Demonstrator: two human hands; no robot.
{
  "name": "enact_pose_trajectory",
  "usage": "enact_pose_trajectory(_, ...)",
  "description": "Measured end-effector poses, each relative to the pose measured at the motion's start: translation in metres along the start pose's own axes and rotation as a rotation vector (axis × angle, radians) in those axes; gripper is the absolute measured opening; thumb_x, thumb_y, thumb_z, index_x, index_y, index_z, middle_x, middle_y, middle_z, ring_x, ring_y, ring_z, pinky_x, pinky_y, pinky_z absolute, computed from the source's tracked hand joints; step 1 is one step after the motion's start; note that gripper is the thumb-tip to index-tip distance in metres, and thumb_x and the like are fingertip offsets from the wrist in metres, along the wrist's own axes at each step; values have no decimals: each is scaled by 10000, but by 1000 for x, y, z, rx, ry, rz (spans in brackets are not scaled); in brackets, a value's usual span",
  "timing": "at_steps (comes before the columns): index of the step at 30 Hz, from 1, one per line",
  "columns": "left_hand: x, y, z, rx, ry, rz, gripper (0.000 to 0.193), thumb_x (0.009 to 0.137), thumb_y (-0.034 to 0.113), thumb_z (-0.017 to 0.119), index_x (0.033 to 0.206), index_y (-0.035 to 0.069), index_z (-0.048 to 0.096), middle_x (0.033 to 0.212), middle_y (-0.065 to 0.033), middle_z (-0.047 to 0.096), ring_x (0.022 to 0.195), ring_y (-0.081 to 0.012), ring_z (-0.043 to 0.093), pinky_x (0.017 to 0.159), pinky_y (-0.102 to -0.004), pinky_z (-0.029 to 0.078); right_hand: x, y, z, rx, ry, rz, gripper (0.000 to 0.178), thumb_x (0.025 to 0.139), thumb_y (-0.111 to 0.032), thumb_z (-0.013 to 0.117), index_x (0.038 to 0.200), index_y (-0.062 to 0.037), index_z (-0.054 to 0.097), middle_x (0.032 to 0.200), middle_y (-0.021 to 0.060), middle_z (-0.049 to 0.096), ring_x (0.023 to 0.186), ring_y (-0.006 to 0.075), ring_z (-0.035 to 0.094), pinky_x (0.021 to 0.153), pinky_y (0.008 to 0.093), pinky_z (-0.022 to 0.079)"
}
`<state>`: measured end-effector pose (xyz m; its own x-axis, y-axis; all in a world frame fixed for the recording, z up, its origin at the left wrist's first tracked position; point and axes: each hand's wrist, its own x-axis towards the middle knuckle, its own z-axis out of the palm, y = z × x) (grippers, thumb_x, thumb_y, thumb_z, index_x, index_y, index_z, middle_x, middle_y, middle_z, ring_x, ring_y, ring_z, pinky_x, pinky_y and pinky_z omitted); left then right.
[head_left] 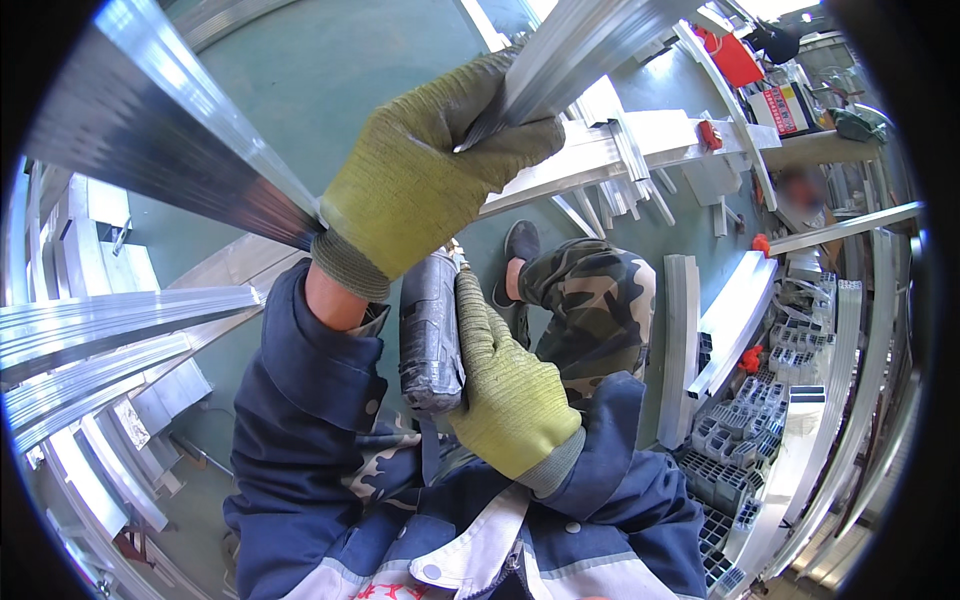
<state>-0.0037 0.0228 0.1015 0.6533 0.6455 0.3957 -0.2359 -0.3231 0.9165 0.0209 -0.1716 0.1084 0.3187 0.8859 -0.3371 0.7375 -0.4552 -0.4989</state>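
A metal-fabrication workshop, shown by hollow aluminium extrusions (722, 440) stacked at right, long metal profiles (130, 318) at left, a greenish floor (330, 70), tape-wrapped tool (430, 345) and knit-cuffed work gloves (405, 185).

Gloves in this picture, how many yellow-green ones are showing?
2: the left glove, upper middle, gripping a metal profile, and the right glove, lower middle, against a dark cylindrical tool. Others may be hidden from this view.
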Motion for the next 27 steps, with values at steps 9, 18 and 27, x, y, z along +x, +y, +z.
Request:
enact_pose_trajectory(9, 0, -4, -1, 44, 31, 49, 408, 935, 308, 783, 1236, 43, 709, 1046, -140, 766, 894, -155, 715, 812, -310, 575, 1, -3, -1, -34, -36, 11, 1053, 818, -326, 761, 1621, -37, 143, 1406, 311, 524, 1054, 489, 677, 856, 523, 583)
enact_pose_trajectory(18, 0, -4, -3, 20, 23, -11, 400, 936, 296, 784, 1233, 39, 708, 1041, -140, 766, 884, -152, 712, 809, -310, 574, 3, -4, -1, -64, -65, 34, 1044, 821, -320, 746, 1623, -46, 136, 1412, 315, 510, 1047, 501, 674, 857, 545, 578)
enact_pose_trajectory(27, -1, 3, 0, -96, 33, -45, 329, 920, 115, 777, 1218, -5, 705, 1013, -49, 742, 884, -78, 630, 792, -257, 530, 1, -3, -2, -31, -42, 23, 1034, 826, -317, 746, 1625, -57, 143, 1400, 321, 519, 1023, 497, 684, 855, 544, 573)
